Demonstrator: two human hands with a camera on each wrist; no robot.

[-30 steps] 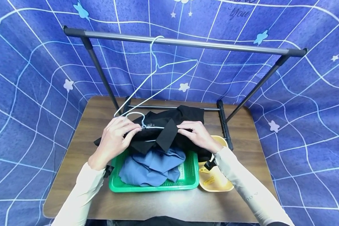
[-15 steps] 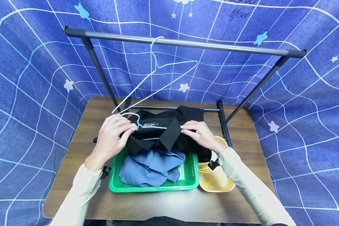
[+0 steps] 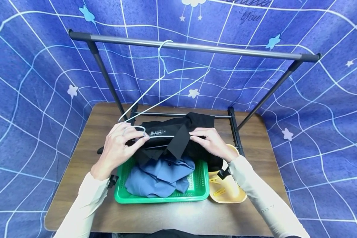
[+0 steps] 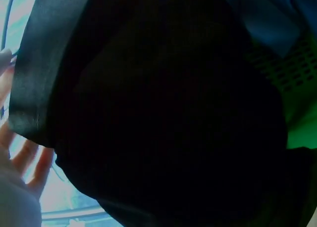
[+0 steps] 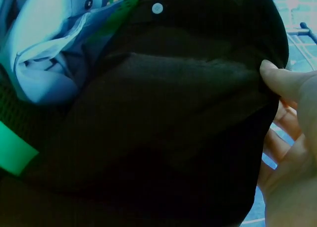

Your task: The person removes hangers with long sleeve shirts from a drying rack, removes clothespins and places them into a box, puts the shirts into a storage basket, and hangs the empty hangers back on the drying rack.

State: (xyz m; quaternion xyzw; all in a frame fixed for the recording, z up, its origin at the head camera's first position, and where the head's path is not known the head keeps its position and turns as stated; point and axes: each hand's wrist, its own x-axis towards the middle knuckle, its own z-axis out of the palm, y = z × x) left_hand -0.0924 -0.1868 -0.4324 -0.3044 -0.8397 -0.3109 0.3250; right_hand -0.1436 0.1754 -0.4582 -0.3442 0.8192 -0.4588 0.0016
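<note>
A black collared shirt (image 3: 178, 142) with a printed neck label lies bunched over the back of the green basket. Inside its open collar runs a light blue wire hanger (image 3: 162, 136), its hook beside my left hand (image 3: 116, 145). That hand pinches the hanger near the hook's base with thumb and fingers. On the other side of the collar, my right hand (image 3: 209, 142) pinches the black cloth. The right wrist view shows the right thumb (image 5: 271, 73) pressed on the shirt's edge, the fingers behind. In the left wrist view, dark cloth hides much of the left hand (image 4: 25, 167).
A second wire hanger (image 3: 185, 68) hangs from the rack's metal bar (image 3: 226, 50), its lower end close above the left hand. Blue clothing (image 3: 160, 180) fills the green basket (image 3: 163, 199). A yellow tray (image 3: 233, 195) with yellow clips (image 3: 219, 191) stands right of it on the wooden table (image 3: 77, 165).
My left hand has shifted left with the hanger, and its hook has tipped lower. The collar has spread, showing more of the label. My right hand has moved slightly right.
</note>
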